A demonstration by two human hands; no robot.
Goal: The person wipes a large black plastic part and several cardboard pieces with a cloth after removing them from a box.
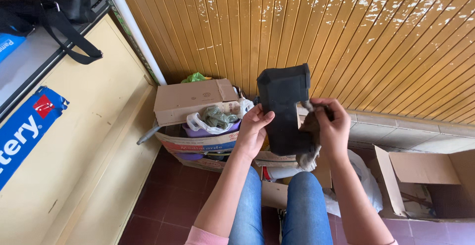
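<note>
Head view: tiled floor (173, 195), wooden wall (346, 37)

The open cardboard box (425, 183) runs off the right edge; the grey rag (311, 141) (bunched) hides the right palm.

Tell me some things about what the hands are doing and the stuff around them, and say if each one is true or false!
1. The left hand holds a black plastic part. True.
2. The right hand holds a shiny metal spoon. False: it grips a grey-brown rag against the black part.
3. The open cardboard box on the right side sits on the floor. True.
4. The wall behind is bare white brick. False: it is brown wooden panelling with flaking spots.
5. The person wears blue jeans. True.
6. The black bag lies on the floor. False: it rests up on the counter at the top left.
</note>
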